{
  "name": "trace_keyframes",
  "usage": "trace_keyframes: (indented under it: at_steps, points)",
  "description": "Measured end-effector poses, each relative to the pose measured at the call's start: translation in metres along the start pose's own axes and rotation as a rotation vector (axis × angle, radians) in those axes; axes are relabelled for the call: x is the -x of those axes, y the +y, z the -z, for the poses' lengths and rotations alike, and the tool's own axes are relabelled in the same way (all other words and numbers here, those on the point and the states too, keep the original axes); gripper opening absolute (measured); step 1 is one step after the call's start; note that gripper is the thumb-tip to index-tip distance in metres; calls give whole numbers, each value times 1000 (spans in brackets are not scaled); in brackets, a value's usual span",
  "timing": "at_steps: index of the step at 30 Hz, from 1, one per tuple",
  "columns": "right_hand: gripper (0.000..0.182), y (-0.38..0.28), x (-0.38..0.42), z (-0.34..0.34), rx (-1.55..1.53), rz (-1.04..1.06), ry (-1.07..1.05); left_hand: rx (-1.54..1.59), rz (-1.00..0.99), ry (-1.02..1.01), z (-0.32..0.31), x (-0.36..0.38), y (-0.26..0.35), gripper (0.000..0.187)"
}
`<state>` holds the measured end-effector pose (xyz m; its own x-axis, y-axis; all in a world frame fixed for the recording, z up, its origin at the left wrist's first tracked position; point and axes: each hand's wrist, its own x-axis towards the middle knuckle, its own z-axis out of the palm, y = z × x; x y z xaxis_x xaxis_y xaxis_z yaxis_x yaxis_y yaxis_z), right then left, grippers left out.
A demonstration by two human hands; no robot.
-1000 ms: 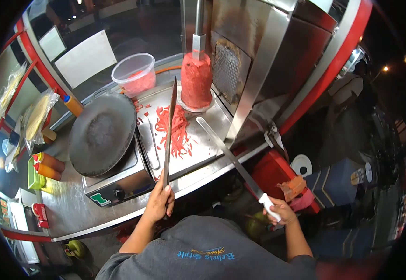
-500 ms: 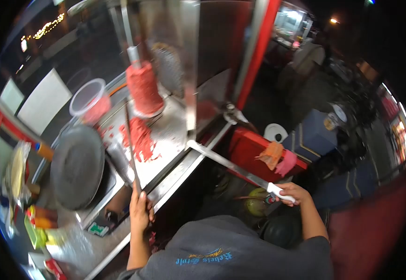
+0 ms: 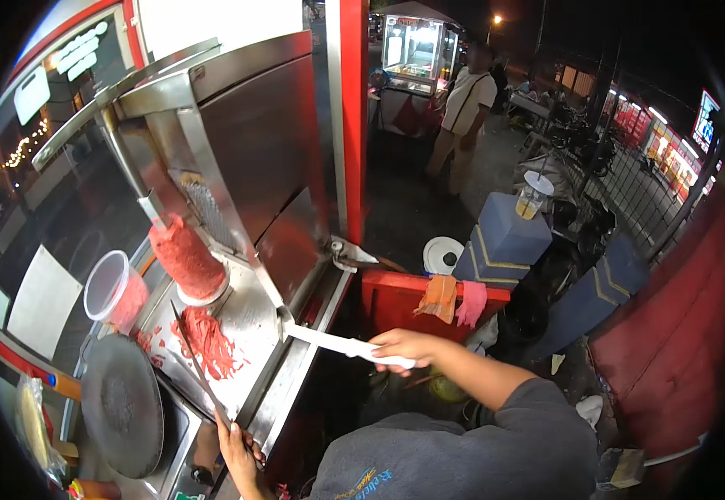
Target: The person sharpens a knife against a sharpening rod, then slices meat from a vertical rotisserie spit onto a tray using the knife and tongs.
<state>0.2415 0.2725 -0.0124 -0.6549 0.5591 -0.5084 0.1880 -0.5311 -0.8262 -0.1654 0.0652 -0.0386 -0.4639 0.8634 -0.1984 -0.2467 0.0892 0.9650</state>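
Observation:
My left hand (image 3: 239,452) is closed around the handle end of a long thin steel rod or blade (image 3: 200,372), whose tip reaches up beside the meat. In my right hand (image 3: 402,348) is the white handle of a knife (image 3: 342,342); its blade points left to the metal post's foot. A red cone of meat (image 3: 186,260) stands on a vertical spit. Sliced red meat (image 3: 211,343) lies in a pile on the steel tray (image 3: 246,310) below it. Left of the cone is a clear plastic tub (image 3: 117,292) with more red meat.
A round dark griddle (image 3: 122,406) sits at the lower left, near bagged tortillas (image 3: 36,425). Orange and pink cloths (image 3: 437,297) hang on a red panel. Blue-grey boxes (image 3: 508,237) stand on the right. A person (image 3: 467,104) stands near a lit stall.
The view has swung right and upward, so the meat stand appears farther left and lower. My right hand, with the knife, has come left toward the stand. Both hands keep their tools.

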Motion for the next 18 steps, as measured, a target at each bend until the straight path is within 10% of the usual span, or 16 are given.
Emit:
trace_keyframes:
  at_steps: [13, 16, 18]
  points:
    - [29, -34, -118, -53, 372, 203, 116, -503, 70, -42, -29, -30, 20, 73]
    - [27, -52, -84, -43, 738, 865, 416, -581, 52, -64, -31, -30, 20, 77]
    - [27, -108, -29, -47, 554, 985, 234, -744, 43, -120, 12, -54, -19, 82]
